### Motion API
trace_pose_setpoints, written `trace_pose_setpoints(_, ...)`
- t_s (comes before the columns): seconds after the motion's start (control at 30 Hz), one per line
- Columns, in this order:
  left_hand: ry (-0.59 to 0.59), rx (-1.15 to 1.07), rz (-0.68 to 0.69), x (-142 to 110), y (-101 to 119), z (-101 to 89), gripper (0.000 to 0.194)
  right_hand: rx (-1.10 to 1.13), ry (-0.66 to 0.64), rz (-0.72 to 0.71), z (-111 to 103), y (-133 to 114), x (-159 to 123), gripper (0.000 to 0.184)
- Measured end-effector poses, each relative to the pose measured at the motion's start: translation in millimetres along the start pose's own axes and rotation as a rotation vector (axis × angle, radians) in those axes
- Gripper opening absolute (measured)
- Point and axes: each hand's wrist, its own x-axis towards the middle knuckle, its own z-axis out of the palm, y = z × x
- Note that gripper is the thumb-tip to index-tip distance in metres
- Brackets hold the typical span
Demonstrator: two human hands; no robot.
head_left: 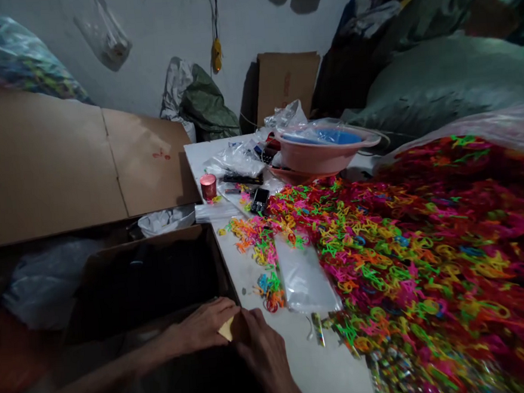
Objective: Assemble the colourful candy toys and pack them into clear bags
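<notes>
My left hand (203,327) and my right hand (261,349) meet at the near left edge of the white table (249,269). Both hands have their fingers closed around a small pale yellow piece (227,329) held between them; what it is I cannot make out. Just right of the hands lies a stack of clear plastic bags (304,277). A big heap of small bright plastic pieces (410,258) in pink, green, orange and yellow covers the right of the table.
An open dark cardboard box (151,276) stands left of the table, with flat cardboard sheets (62,162) behind it. A pink basin (321,150), a small red jar (208,186), a black phone (259,200) and plastic wrappers sit at the far end. Full sacks are piled at the right.
</notes>
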Motion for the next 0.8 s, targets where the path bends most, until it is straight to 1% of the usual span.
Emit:
trace_pose_setpoints(0.07,0.034,-0.112,-0.027,-10,3,-10.9,0.056,0.015,-0.06,0.016,-10,-10,6,0.052)
trace_pose_setpoints(0.17,0.084,-0.244,-0.004,-13,-1,-30.2,0.052,0.108,-0.104,0.025,-21,-17,16,0.051)
trace_pose_setpoints(0.23,0.129,-0.328,0.034,-11,-7,-39.0,0.053,0.215,-0.078,0.039,-24,-19,22,0.045)
trace_pose_setpoints(0.3,0.17,-0.401,0.06,-8,-11,-43.8,0.056,0.332,-0.011,0.053,-25,-18,25,0.043)
trace_pose_setpoints(0.4,0.234,-0.518,0.07,-6,-11,-46.7,0.055,0.503,0.076,0.088,-29,-21,21,0.044)
trace_pose_setpoints(0.47,0.27,-0.621,0.057,-6,-7,-47.2,0.052,0.62,0.081,0.149,-32,-25,16,0.044)
trace_pose_setpoints(0.53,0.281,-0.678,0.036,-7,-2,-47.6,0.046,0.737,0.027,0.269,-36,-29,13,0.043)
trace_pose_setpoints(0.57,0.281,-0.664,0.028,-8,1,-47.9,0.045,0.798,-0.008,0.345,-36,-30,12,0.042)
trace_pose_setpoints(0.63,0.272,-0.574,0.027,-10,5,-48.1,0.046,0.935,-0.066,0.463,-35,-30,13,0.041)
trace_pose_setpoints(0.7,0.272,-0.501,0.027,-13,8,-46.7,0.053,1.053,-0.128,0.506,-31,-31,14,0.045)
trace_pose_setpoints(0.73,0.281,-0.5,0.012,-14,8,-44.9,0.056,1.066,-0.153,0.512,-28,-31,14,0.05)
trace_pose_setpoints(0.77,0.293,-0.514,-0.015,-15,7,-42.4,0.057,1.03,-0.15,0.514,-25,-33,14,0.054)
trace_pose_setpoints(0.8,0.31,-0.527,-0.051,-17,4,-39.3,0.056,0.944,-0.105,0.512,-22,-34,12,0.056)
